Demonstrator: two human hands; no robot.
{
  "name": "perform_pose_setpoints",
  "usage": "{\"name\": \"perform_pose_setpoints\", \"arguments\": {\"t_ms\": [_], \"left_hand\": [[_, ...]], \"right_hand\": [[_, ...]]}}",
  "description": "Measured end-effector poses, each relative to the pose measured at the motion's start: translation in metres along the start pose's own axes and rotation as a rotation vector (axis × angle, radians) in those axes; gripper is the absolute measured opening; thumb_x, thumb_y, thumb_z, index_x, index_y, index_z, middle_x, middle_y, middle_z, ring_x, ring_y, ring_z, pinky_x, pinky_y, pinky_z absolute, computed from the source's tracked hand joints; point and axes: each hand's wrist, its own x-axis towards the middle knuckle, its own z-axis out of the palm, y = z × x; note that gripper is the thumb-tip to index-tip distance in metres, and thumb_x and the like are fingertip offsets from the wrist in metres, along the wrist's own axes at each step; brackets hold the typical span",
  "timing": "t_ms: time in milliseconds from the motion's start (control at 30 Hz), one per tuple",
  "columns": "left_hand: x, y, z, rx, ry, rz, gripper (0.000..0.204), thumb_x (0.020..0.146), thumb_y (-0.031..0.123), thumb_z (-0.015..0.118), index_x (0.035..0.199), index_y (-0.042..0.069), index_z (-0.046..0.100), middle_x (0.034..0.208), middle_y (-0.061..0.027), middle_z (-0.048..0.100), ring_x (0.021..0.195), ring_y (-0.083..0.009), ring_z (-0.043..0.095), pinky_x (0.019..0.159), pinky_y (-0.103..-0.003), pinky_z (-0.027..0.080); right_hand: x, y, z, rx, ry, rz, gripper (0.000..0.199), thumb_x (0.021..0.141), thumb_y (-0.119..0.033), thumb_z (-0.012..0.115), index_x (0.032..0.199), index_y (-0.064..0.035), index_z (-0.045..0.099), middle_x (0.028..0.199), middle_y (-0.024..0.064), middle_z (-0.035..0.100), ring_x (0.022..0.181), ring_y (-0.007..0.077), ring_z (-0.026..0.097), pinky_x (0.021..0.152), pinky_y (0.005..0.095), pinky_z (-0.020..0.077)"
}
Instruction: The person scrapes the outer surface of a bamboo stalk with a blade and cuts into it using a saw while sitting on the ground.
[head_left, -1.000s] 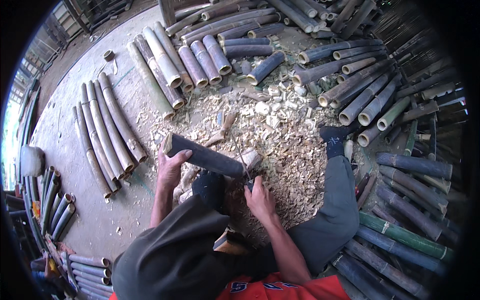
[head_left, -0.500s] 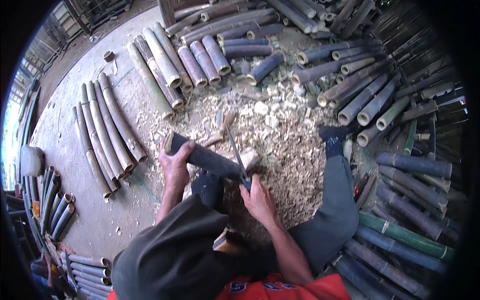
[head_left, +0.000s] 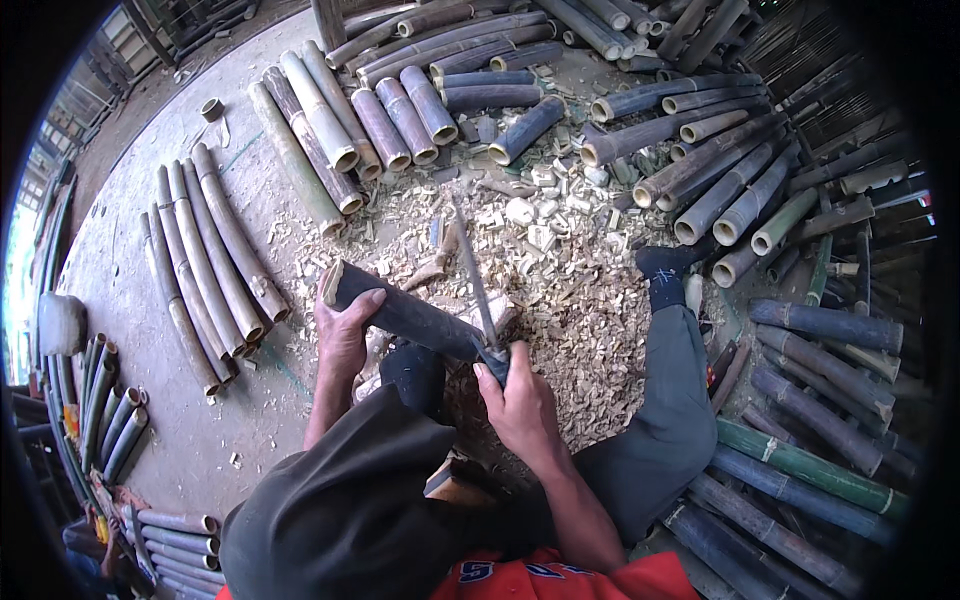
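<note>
My left hand [head_left: 343, 332] is wrapped round the left end of a dark bamboo piece [head_left: 408, 315], thumb on top. The piece slants down to the right in front of my knees. In my right hand [head_left: 522, 405] is the dark handle of a long-bladed knife [head_left: 472, 270]. Its blade points up and away from me, just past the right end of the bamboo. Below the tool and bamboo, a pale block of wood [head_left: 500, 312] shows in part among the chips. How the blade meets the bamboo's end is hard to make out.
Pale wood chips [head_left: 590, 350] cover the ground ahead and between my legs. Cut bamboo lengths [head_left: 205, 265] lie in a row at the left. More bamboo pieces [head_left: 700, 190] are stacked at the far side and right. A green bamboo piece [head_left: 810, 465] lies near my right leg.
The knife's blade has swung slightly, now standing more upright. My right hand has shifted a little to the right. The bamboo piece stays nearly where it was in my left hand.
</note>
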Motion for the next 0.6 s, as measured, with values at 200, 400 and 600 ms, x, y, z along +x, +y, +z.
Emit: {"name": "perform_pose_setpoints", "arguments": {"t_ms": [200,400,600], "left_hand": [[0.002,0.011,0.004,0.129,-0.053,-0.093,0.076,0.079,0.008,0.087,0.144,-0.004,0.05,0.11,-0.0119,0.071,0.098,-0.0242,0.074,0.089,-0.039,0.063],[-0.007,-0.001,0.002,-0.103,0.199,0.003,0.045,0.082,0.008,0.089,0.118,-0.002,0.065,0.098,-0.0084,0.072,0.084,-0.0191,0.073,0.079,-0.036,0.062],[0.0,-0.001,0.025,-0.039,0.14,0.059,0.044,0.08,0.003,0.089,0.116,-0.003,0.064,0.097,-0.0099,0.074,0.084,-0.0196,0.073,0.081,-0.033,0.06]], "right_hand": [[0.009,0.074,0.045,-0.3,-0.041,0.18,0.035,0.106,-0.032,0.062,0.115,-0.0007,0.049,0.089,0.0293,0.073,0.089,0.0506,0.073,0.075,0.0599,0.057],[0.006,0.02,0.003,-0.069,0.074,0.065,0.036,0.104,-0.03,0.066,0.117,-0.0001,0.05,0.087,0.0263,0.072,0.082,0.0483,0.073,0.068,0.0562,0.0567],[0.009,0.062,0.033,0.106,0.232,-0.127,0.036,0.103,-0.027,0.068,0.12,-0.0001,0.051,0.087,0.0235,0.073,0.08,0.0458,0.074,0.066,0.0535,0.0579]]}}
